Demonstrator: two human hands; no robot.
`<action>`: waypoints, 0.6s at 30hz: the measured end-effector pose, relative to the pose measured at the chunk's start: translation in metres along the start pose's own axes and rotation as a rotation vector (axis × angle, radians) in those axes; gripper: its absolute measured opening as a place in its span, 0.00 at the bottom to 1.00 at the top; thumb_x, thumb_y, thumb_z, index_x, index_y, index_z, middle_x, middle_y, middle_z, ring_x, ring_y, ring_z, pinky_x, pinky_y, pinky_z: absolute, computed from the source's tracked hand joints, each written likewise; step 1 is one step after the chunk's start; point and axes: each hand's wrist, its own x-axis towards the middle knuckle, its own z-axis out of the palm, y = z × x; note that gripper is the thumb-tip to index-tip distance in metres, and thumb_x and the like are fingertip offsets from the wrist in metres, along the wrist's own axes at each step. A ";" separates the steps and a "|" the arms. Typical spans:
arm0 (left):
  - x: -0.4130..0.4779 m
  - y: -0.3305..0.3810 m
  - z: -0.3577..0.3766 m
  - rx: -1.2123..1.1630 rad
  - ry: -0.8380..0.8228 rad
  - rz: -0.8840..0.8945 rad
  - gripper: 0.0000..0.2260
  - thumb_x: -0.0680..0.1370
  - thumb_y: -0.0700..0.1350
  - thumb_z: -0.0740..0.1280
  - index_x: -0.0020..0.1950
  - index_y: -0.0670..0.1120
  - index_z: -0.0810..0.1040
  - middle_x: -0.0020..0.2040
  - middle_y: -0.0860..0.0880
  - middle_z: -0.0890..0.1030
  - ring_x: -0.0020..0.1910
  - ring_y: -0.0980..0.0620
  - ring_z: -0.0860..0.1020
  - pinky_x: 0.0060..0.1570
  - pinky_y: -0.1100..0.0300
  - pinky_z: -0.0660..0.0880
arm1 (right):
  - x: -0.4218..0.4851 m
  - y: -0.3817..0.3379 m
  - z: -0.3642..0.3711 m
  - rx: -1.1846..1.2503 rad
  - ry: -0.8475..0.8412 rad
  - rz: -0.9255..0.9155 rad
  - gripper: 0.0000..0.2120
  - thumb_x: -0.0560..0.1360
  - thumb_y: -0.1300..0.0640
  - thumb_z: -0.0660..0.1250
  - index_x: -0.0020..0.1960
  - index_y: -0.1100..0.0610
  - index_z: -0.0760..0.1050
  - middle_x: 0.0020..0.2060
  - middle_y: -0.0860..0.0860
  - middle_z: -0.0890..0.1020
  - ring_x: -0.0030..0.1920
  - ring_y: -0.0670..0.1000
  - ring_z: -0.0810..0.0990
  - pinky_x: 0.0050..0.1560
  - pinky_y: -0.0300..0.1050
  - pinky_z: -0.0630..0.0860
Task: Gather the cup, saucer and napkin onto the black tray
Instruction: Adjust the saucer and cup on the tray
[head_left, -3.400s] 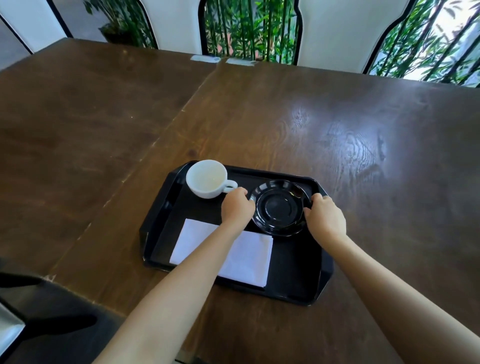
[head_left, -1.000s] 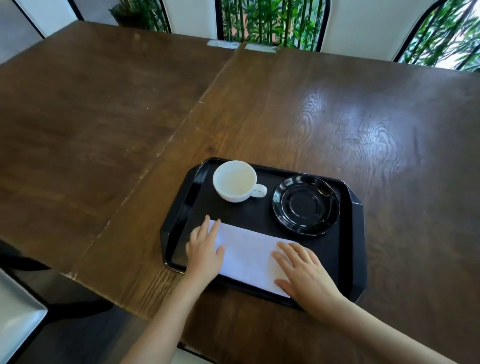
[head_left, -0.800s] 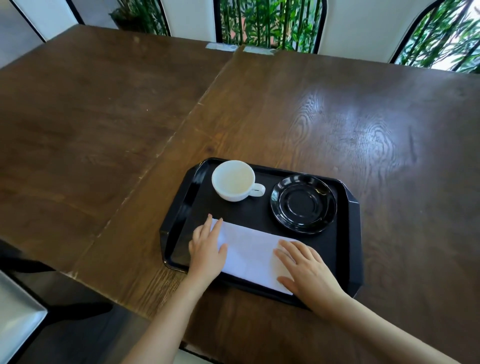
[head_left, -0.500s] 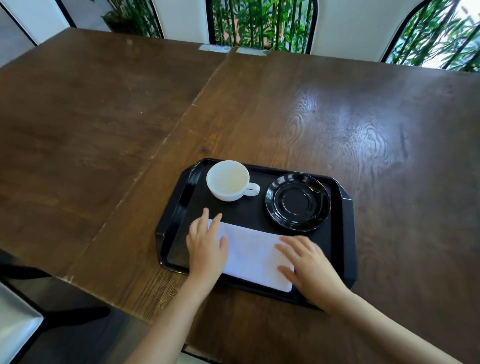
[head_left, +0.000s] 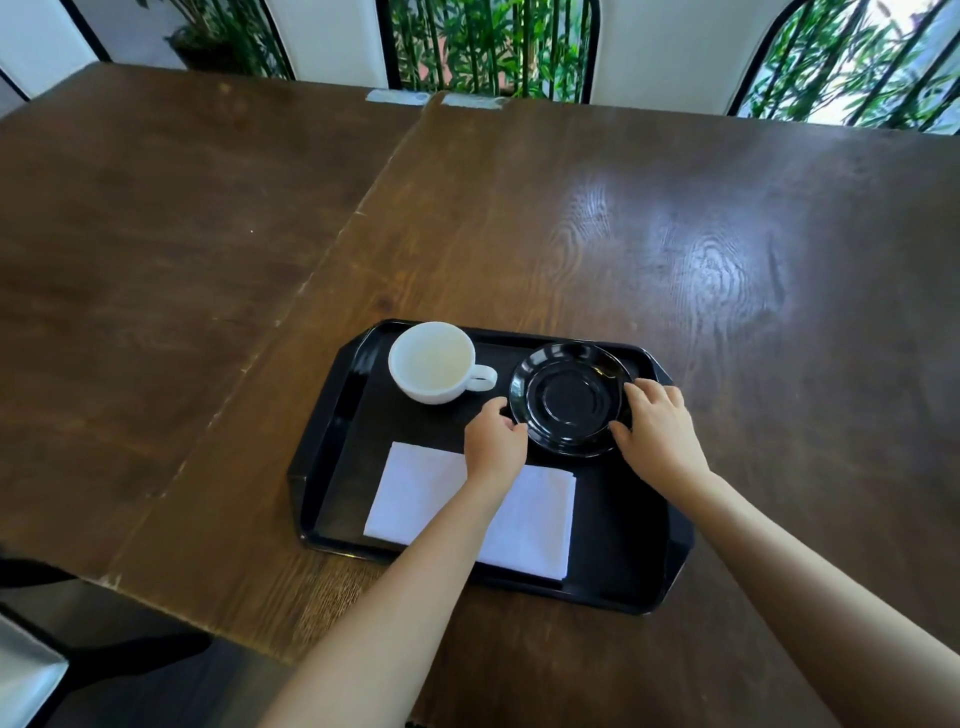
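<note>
Here the black tray (head_left: 631, 540) lies on the brown wooden tabletop (head_left: 571, 223), carrying all three things: a white cup (head_left: 432, 362), empty, at about 11 o'clock on it with its handle pointing to 3 o'clock, a glossy black saucer (head_left: 570, 399) with ringed grooves at about 1 o'clock, and a flat folded white napkin (head_left: 415, 493) toward 7 o'clock. The left hand (head_left: 493, 441) curls at the saucer's 8 o'clock edge and the right hand (head_left: 655, 427) clasps its 4 o'clock edge. Whether the saucer sits flat or slightly lifted is hard to tell.
</note>
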 end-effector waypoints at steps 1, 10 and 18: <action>0.001 -0.001 0.001 0.001 0.006 0.002 0.20 0.77 0.39 0.64 0.69 0.43 0.69 0.42 0.51 0.77 0.46 0.52 0.75 0.50 0.60 0.70 | 0.000 0.000 0.001 -0.023 -0.002 -0.007 0.23 0.75 0.56 0.66 0.67 0.63 0.67 0.68 0.58 0.70 0.67 0.61 0.65 0.65 0.53 0.67; -0.005 -0.001 -0.002 -0.028 -0.020 0.014 0.20 0.77 0.41 0.65 0.69 0.43 0.69 0.42 0.51 0.77 0.46 0.53 0.75 0.51 0.60 0.71 | -0.004 0.001 0.003 -0.061 -0.016 -0.026 0.23 0.75 0.55 0.65 0.67 0.62 0.67 0.69 0.58 0.69 0.67 0.60 0.65 0.66 0.53 0.68; 0.010 -0.018 -0.108 0.270 0.419 0.296 0.32 0.68 0.47 0.74 0.69 0.44 0.66 0.63 0.41 0.73 0.63 0.41 0.69 0.59 0.52 0.66 | 0.029 -0.043 -0.018 0.086 0.145 -0.236 0.18 0.76 0.53 0.64 0.64 0.56 0.74 0.60 0.53 0.79 0.60 0.59 0.70 0.61 0.54 0.67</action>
